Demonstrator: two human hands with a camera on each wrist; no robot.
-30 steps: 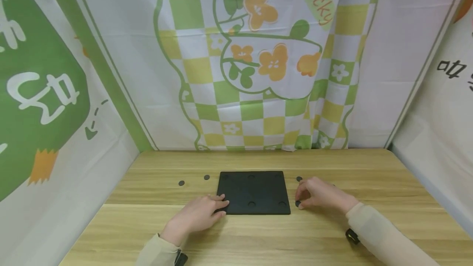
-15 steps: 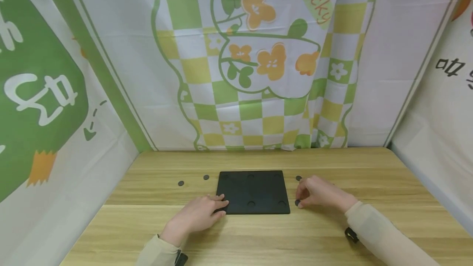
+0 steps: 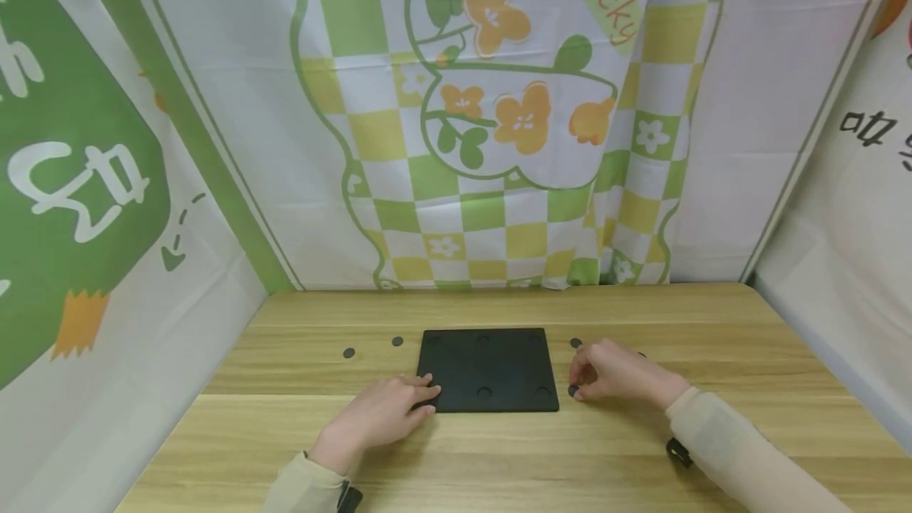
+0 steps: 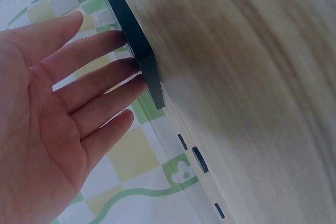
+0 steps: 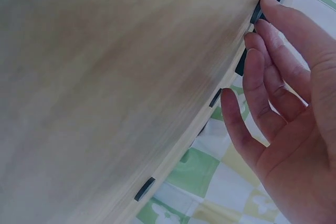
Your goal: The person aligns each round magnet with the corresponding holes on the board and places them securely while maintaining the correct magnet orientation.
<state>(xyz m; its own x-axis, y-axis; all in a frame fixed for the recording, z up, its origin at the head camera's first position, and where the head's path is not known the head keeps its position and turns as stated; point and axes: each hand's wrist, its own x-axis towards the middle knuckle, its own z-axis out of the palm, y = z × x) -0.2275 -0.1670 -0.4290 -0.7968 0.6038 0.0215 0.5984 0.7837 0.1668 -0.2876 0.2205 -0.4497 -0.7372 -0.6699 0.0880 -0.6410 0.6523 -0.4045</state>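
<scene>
Recessed board (image 3: 492,366) beside disc (image 3: 573,392) in right hand (image 3: 618,370)

a wood-grained table (image 3: 513,461) lies before a cloth (image 3: 484,216) printed with green and yellow checks, orange flowers and the word "lucky"; white lettering on green marks the left panel (image 3: 107,133), dark characters the right panel (image 3: 851,236).

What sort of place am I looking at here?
Probably a curtained-off work booth: printed fabric hangs on three sides of a wooden tabletop, which bears a black board and small dark discs.
</scene>
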